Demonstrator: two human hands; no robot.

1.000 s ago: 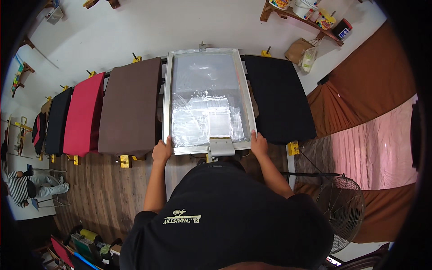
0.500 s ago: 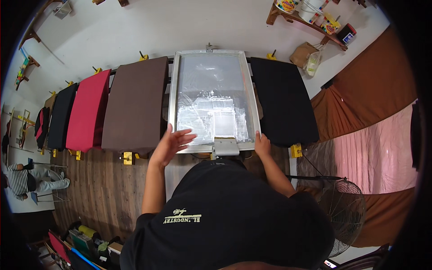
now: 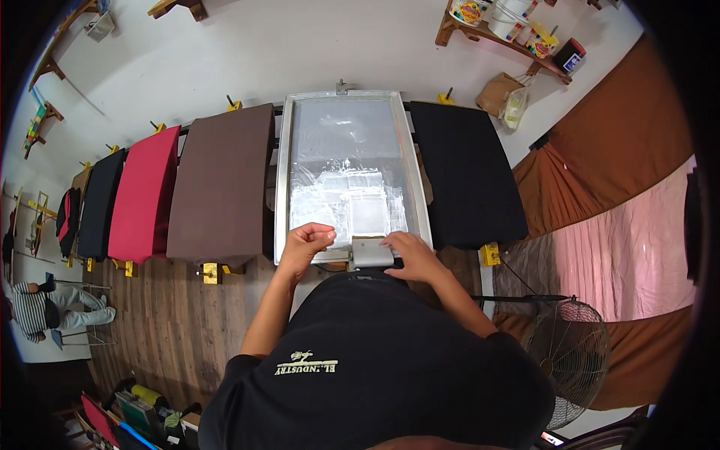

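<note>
On the framed screen (image 3: 345, 142), mainly the near half is already smeared white; left hand (image 3: 301, 249), fingers curled closed; right hand (image 3: 416, 259), fingers loosely parted at the metal bracket (image 3: 371, 253).

- screen frame (image 3: 283, 172) is partly covered, near left, by left hand (image 3: 304, 249)
- far-right white bucket (image 3: 510, 18) is cut off above
- right-side fan (image 3: 581, 352) is partly hidden by black shirt (image 3: 375, 322)

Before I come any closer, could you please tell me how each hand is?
Left hand: partly curled, nothing visible in it; cannot tell if closed.
Right hand: at the right end of the gray metal piece; grip cannot be told.
</note>
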